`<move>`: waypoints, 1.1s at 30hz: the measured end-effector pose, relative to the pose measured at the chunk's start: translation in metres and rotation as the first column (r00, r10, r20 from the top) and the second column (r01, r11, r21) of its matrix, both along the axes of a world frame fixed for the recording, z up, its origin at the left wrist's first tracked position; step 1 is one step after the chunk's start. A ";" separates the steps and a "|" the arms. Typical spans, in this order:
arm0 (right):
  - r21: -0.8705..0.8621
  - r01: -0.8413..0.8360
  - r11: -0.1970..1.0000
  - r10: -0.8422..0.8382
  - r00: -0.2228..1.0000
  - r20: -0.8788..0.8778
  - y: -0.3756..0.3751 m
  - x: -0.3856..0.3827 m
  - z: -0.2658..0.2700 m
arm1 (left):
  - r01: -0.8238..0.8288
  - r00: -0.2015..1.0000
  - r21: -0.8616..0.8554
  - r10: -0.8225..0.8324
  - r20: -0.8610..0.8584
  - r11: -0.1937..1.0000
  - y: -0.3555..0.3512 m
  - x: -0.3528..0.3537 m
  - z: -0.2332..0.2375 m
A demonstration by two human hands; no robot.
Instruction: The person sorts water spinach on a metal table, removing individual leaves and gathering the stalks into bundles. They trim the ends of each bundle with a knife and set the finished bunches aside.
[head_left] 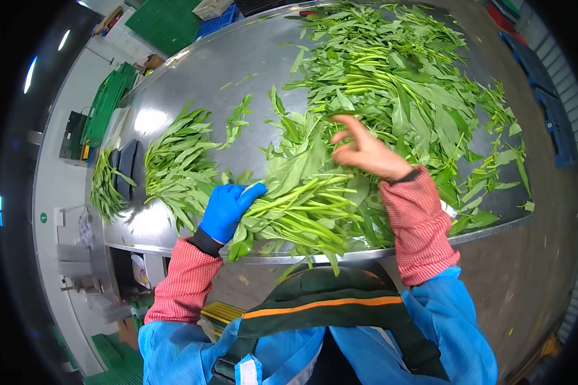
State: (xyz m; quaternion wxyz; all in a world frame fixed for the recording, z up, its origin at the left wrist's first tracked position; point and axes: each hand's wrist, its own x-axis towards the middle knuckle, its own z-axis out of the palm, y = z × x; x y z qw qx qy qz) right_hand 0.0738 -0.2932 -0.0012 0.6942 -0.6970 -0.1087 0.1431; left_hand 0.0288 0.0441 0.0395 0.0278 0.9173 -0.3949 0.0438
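Observation:
My left hand (228, 210), in a blue glove, is closed around a bunch of water spinach (302, 215) near the table's front edge. The bunch's pale green stems point right, and some leaves hang over the edge. Just above those stems is my bare right hand (369, 153), fingers apart and slightly blurred, with nothing in it. Behind and right of it spreads a large loose pile of water spinach (392, 70). To the left of my gloved hand lies a separate bunch of greens (180, 163).
The metal table (257, 58) carries another small bunch (106, 186) beside a dark scale-like device (126, 163) at far left. Green crates (109, 102) stand past the left edge. Blue pallets (552, 115) lean on the right. Loose leaves (237, 119) are scattered mid-table.

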 end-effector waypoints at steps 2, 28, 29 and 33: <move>-0.202 -0.286 0.937 0.306 0.949 0.073 0.022 0.001 0.011 | 0.064 0.998 -0.024 -0.064 -0.001 0.998 -0.011 0.004 0.004; -0.012 0.395 0.919 -0.392 0.914 0.102 -0.039 0.005 -0.027 | -0.104 0.984 -0.312 0.052 -0.171 0.944 0.012 -0.002 -0.012; -0.039 0.337 0.941 -0.334 0.940 0.063 -0.036 0.003 -0.031 | -0.103 0.985 -0.316 0.052 -0.164 0.943 0.012 -0.002 -0.012; 0.125 -0.035 0.992 0.053 0.988 -0.144 -0.024 -0.011 -0.020 | -0.106 0.983 -0.353 0.045 -0.177 0.930 0.011 -0.001 -0.016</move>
